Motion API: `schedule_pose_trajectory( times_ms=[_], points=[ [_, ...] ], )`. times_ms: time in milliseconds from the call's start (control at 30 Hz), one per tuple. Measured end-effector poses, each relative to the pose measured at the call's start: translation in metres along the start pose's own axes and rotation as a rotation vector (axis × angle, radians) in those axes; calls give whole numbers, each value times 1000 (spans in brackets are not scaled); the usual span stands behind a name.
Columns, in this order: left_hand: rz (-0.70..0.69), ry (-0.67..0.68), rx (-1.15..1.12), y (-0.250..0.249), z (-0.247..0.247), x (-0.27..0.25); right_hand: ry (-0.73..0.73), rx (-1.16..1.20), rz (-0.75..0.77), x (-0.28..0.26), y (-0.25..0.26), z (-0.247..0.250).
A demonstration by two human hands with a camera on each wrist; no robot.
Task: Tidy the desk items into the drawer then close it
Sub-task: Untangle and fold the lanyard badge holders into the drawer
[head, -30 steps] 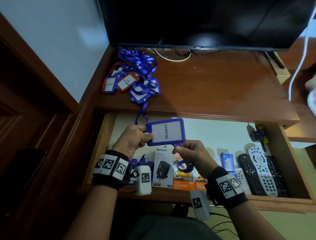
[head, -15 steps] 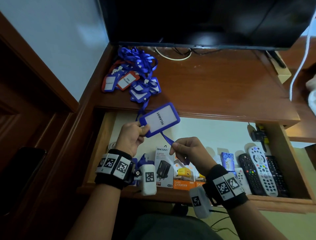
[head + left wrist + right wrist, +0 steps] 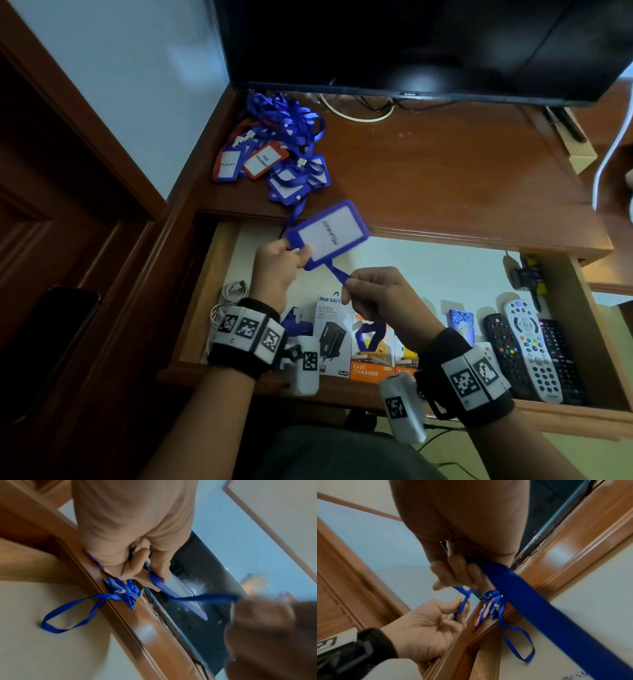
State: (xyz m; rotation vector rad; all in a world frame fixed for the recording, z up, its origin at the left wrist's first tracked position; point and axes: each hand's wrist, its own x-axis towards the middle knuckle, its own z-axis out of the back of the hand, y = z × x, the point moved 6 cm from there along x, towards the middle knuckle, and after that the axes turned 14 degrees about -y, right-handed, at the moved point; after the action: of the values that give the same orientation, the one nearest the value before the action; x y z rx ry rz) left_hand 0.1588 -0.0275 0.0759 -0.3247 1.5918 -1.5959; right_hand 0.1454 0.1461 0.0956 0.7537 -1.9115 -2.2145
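Wooden desk with a dark TV at the far edge is taking up the scene, and its drawer is standing pulled open toward the person. Left hand is pinching the near-left corner of a blue badge holder, thumb and fingers curled onto the frame, holding it tilted in the air above the far part of the drawer. Right hand is gripping the blue lanyard that is running from the holder's lower edge, fingers closed round the strap; the rest of the strap is hanging in a loop below that hand, over the charger boxes. Strap between the two hands is looking taut.

Drawer is already holding charger boxes at near centre, a white cable at near left, and three remote controls at near right. Whether those belong to the tidying cannot be told.

Pile of badge holders and lanyards is sitting on the far-left corner of the desk, well apart from the hands, with one strap trailing off the desk edge into the drawer. Judging by this, the task is early to midway: one badge is in hand and not yet laid down, the pile is waiting, and the drawer is yet to be pushed closed.
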Motion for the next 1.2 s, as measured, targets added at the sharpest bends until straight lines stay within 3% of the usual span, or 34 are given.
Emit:
schedule_pose_trajectory(
  times_ms=[100, 233, 433, 567, 733, 867, 1000, 1200],
  points=[
    [136, 28, -165, 4, 10, 10, -54, 7, -127, 7, -23, 9],
    [180, 78, -219, -2, 15, 12, -86, -44, -187, 17, -43, 6],
    [134, 70, -200, -9, 13, 12, -184, -412, 141, 26, -35, -3],
    [91, 160, -134, -16, 1, 5, -200, -445, 264, 30, -22, -14],
    [68, 295, -126, -28, -12, -7, -317, -198, 257, 38, -3, -17],
    [88, 297, -145, -34, -12, -5, -324, -71, 284, 41, 1, -16],
    [119, 280, -125, -31, -10, -3, -207, 114, 172, 41, -4, -16],
    [136, 407, -131, -29, -14, -12, 53, 311, 71, 40, -3, -19]
  ],
)
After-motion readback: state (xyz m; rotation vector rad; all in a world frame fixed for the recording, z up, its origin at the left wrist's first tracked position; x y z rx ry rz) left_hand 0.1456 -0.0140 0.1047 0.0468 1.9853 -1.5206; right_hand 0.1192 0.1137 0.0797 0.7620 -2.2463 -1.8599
